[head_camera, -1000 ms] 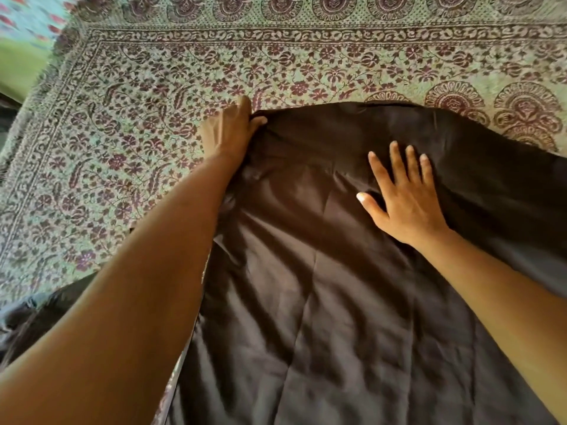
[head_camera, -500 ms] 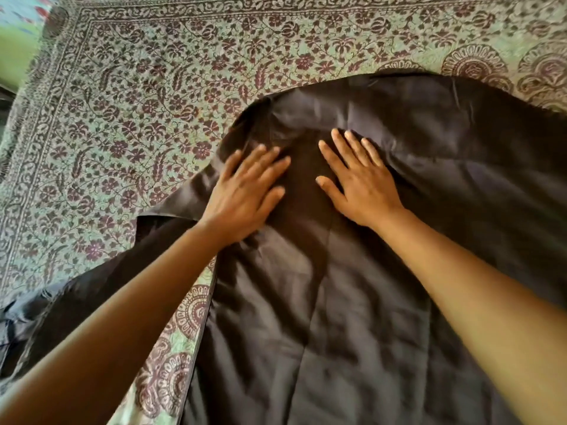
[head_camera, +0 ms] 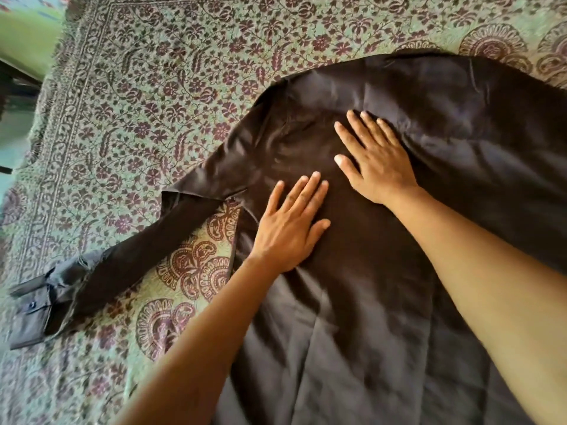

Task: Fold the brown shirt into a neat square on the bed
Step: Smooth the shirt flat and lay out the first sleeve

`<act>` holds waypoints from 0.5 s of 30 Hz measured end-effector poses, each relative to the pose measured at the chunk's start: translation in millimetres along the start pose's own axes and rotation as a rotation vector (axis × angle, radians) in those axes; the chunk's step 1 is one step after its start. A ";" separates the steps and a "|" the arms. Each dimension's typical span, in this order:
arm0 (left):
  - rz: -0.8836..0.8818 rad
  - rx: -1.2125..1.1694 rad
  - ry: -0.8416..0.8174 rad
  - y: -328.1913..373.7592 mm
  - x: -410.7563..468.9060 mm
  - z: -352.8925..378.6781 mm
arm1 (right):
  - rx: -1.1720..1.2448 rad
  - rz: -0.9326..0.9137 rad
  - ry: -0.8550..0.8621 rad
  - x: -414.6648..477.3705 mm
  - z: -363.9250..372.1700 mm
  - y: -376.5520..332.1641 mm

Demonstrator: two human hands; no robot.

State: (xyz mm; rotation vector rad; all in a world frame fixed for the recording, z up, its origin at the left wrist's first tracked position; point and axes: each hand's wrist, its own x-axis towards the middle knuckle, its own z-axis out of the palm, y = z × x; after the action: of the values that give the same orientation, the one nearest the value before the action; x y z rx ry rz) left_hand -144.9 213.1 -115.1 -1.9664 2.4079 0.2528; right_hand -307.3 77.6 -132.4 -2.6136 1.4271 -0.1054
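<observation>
The brown shirt (head_camera: 352,317) lies spread flat on the bed, filling the centre and right of the view. One long sleeve (head_camera: 138,256) stretches out to the lower left and ends in a buttoned cuff (head_camera: 30,314). My left hand (head_camera: 291,225) presses flat on the shirt near the armpit, fingers straight. Just above and to its right, my right hand (head_camera: 374,161) lies flat on the upper part of the shirt with fingers spread. Neither hand holds any cloth.
The bed is covered by a green bedspread (head_camera: 153,102) with a dark floral print and a patterned border. Its left edge runs down the left side, with floor (head_camera: 15,133) beyond it.
My left hand has slid from the shirt's upper left edge down onto the body of the shirt. The right hand stays flat on the cloth. The view has tilted, bringing the sleeve and cuff into sight.
</observation>
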 end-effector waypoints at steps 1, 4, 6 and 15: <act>-0.017 0.001 -0.030 -11.0 -4.7 2.6 | -0.004 -0.001 0.000 -0.2 1.1 -0.2; -0.200 0.039 0.002 -66.8 -7.0 -2.5 | -0.013 0.000 -0.003 -0.4 2.9 -0.4; -0.362 0.052 -0.010 -99.3 -6.9 -12.1 | -0.007 0.001 -0.019 -0.8 1.3 -1.0; -0.066 -0.017 0.060 -25.1 77.5 -24.2 | -0.080 0.179 0.145 -18.8 -20.1 30.1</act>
State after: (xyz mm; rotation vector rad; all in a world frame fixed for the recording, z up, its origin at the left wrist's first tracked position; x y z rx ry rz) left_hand -134.3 129.6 -103.3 -2.0854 2.3786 0.2164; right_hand -345.2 75.3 -117.6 -2.5711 1.7418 -0.2245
